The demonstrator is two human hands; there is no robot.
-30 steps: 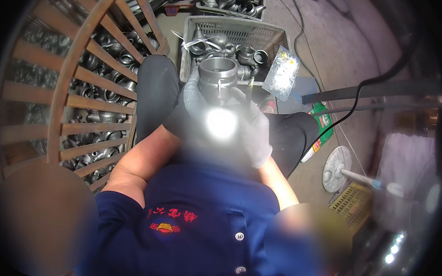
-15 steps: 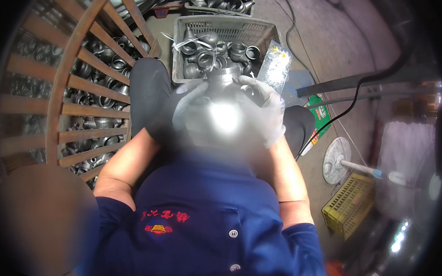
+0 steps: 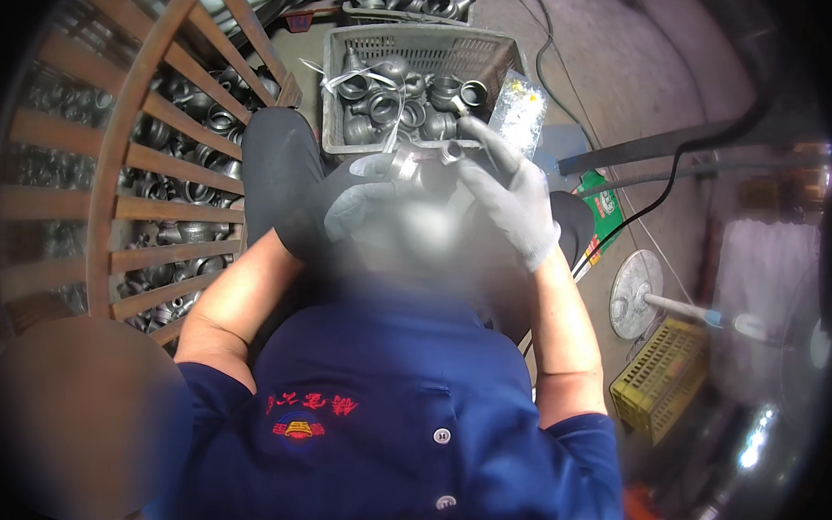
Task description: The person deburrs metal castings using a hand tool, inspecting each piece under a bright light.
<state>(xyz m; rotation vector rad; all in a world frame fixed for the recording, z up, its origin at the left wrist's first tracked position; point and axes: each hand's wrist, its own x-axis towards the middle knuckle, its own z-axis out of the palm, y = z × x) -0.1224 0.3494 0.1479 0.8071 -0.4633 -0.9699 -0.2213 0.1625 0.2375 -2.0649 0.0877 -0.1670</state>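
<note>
A dark grey metal pipe fitting with a round open collar sits between my two gloved hands, in front of my lap. My left hand, in a pale glove, closes around its left side. Over the right side is my right hand, also gloved, its thumb near the fitting's short spout and its upper fingers bent toward the far side. A small pale tip shows beyond those fingers; what it belongs to is unclear. Bright glare and blur hide the fitting's near part.
Just beyond my knees stands a grey plastic crate of similar fittings, a clear plastic bag at its right corner. A rusty barred cage on the left holds many more. To the right are a black cable, a round-based stand and a yellow crate.
The fitting has turned, with its collar now leaning left and a short spout showing. My right hand has lifted away from its side, fingers reaching farther up; my left hand stays on it.
</note>
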